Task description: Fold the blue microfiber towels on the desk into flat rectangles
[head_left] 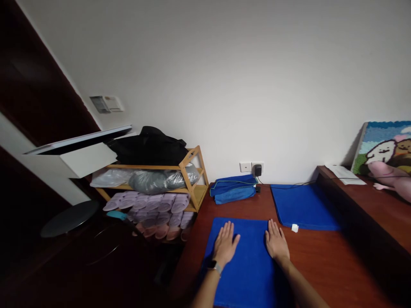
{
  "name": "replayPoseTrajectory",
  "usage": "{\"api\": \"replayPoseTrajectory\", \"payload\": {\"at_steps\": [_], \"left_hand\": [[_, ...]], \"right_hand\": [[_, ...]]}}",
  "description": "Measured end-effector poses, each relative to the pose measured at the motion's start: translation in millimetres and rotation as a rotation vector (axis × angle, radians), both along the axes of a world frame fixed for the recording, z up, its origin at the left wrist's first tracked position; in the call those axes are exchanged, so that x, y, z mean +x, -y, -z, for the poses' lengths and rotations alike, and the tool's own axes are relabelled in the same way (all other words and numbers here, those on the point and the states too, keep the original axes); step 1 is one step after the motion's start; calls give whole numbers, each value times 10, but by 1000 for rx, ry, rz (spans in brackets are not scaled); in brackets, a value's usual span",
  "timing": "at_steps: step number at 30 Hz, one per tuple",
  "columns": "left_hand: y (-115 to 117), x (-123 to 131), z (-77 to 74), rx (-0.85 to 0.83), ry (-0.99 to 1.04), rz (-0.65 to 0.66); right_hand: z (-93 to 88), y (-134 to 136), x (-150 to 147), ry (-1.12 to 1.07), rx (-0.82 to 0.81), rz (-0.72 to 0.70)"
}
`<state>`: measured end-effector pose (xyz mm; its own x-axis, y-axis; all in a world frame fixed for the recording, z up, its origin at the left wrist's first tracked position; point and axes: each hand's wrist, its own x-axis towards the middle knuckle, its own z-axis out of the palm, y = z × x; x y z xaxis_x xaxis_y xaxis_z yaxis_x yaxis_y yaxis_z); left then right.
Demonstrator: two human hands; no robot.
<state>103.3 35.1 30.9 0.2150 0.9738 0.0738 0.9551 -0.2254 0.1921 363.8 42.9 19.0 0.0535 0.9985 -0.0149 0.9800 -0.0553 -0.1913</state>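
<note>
A blue towel [245, 265] lies flat on the reddish-brown wooden table [334, 256] in front of me. My left hand [225, 244] rests palm down on its upper left part, fingers stretched out, with a watch on the wrist. Along the towel's right edge lies my right hand [276, 242], also flat with the fingers extended. Neither hand grips anything. Farther back on the right is another flat blue towel [303, 207] with a small white tag at its near edge. Folded blue cloths [234, 189] sit against the wall.
A black plug [257, 170] with a cable is in the wall socket. To the left stands a wooden rack [195, 179] with slippers [160, 203], a black bag [149, 147] and a white box [86, 158]. A pink plush toy [391, 177] lies at the right.
</note>
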Motion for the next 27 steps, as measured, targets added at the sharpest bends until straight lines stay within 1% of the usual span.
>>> {"api": "replayPoseTrajectory", "payload": {"at_steps": [2,3,4,6,9,13,15,17,20,22,25,27], "left_hand": [[0,-374,21,13,-26,-85],[9,-506,43,30,-35,-107],[21,-596,70,49,-42,-116],[41,-669,121,78,-45,-117],[49,-632,142,93,-36,-117],[46,-584,89,84,-31,-116],[47,-584,83,80,-30,-121],[44,-583,104,90,-27,-123],[26,-585,147,109,-29,-123],[7,-600,151,105,-35,-123],[-18,-613,96,77,-55,-120],[-14,-535,39,85,-62,-121]], "right_hand": [[-3,7,1,1,-3,4],[0,10,2,0,-5,6],[4,11,1,-3,-6,8],[11,5,-4,-7,-8,10],[-8,-21,-14,-7,-18,19],[-65,13,14,-65,-43,26],[-53,117,46,-101,-32,45],[-1,279,73,-113,-7,58],[85,539,74,-105,-17,29],[98,658,45,-82,-39,13],[49,721,-12,-45,-50,22],[8,716,-40,-40,-51,29]]}}
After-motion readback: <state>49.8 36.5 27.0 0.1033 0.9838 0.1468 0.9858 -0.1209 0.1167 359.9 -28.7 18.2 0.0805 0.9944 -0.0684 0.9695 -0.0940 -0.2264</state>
